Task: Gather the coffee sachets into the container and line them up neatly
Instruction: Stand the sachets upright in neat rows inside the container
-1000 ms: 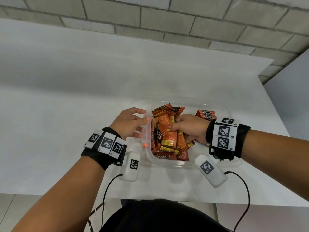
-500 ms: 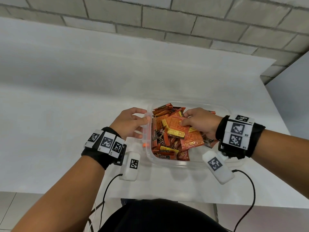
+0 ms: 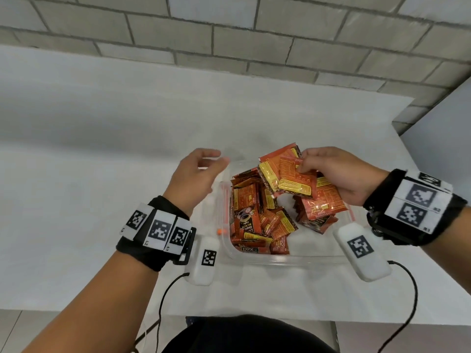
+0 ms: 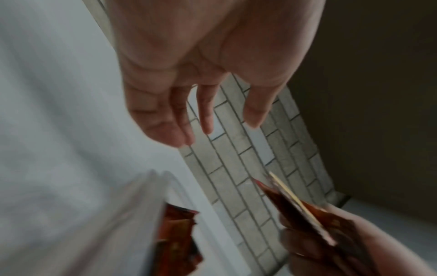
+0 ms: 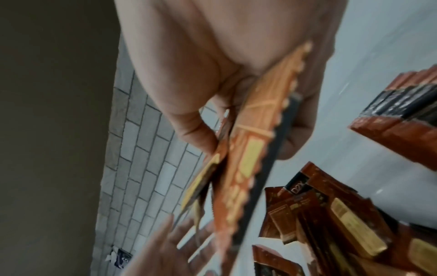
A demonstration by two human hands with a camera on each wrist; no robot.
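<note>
Sachets [image 3: 288, 174], flat crinkly foil, pinched in R hand [image 3: 339, 174].

Head view looks down; wrist views close, along palms; all share container [image 3: 293, 258].

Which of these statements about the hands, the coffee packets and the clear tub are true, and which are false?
1. The right hand holds a bunch of packets above the tub. True.
2. The left hand grips a packet. False: its fingers are relaxed and it holds nothing.
3. Loose packets lie jumbled in the tub. True.
4. The tub is made of dark metal. False: it is clear plastic.
5. The tub stands on a white table. True.
6. Packets lie scattered on the table left of the tub. False: none show there.
</note>
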